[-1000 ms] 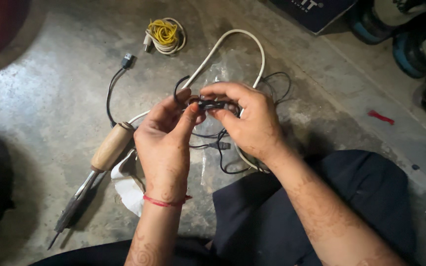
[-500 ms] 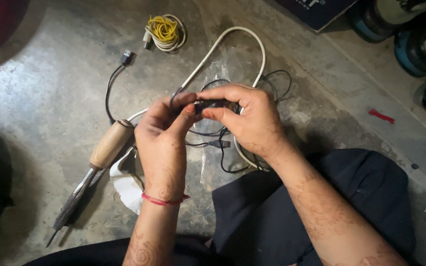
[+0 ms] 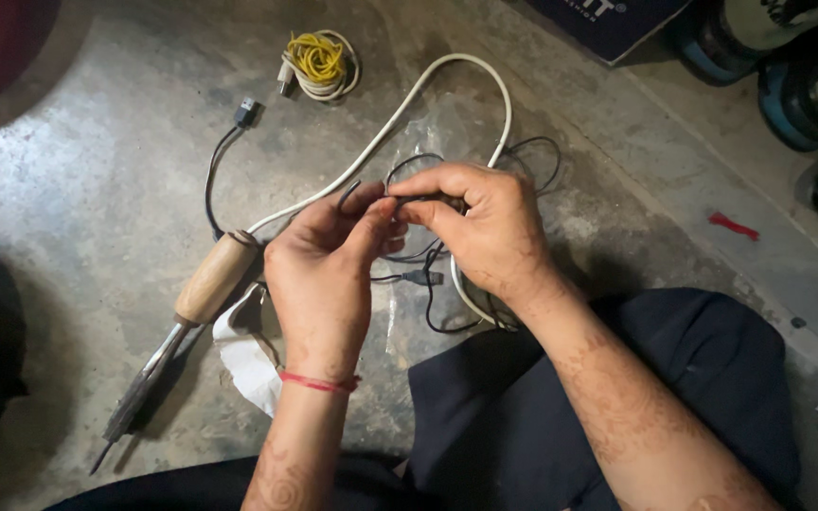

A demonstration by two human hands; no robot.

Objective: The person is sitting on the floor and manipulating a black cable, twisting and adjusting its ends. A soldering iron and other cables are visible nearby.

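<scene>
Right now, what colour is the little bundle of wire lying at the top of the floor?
Yellow, wound inside a whitish cable loop: the wire bundle, best seen in the head view.

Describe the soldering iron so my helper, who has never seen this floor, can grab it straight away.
On the grey concrete floor, look just left of the person's left hand, beside a crumpled white cloth. The soldering iron lies diagonally there, its dark metal tip toward the lower left. Its thick, pale wooden handle is the only such thing among the cables, and a white cord loops away from it.
</scene>
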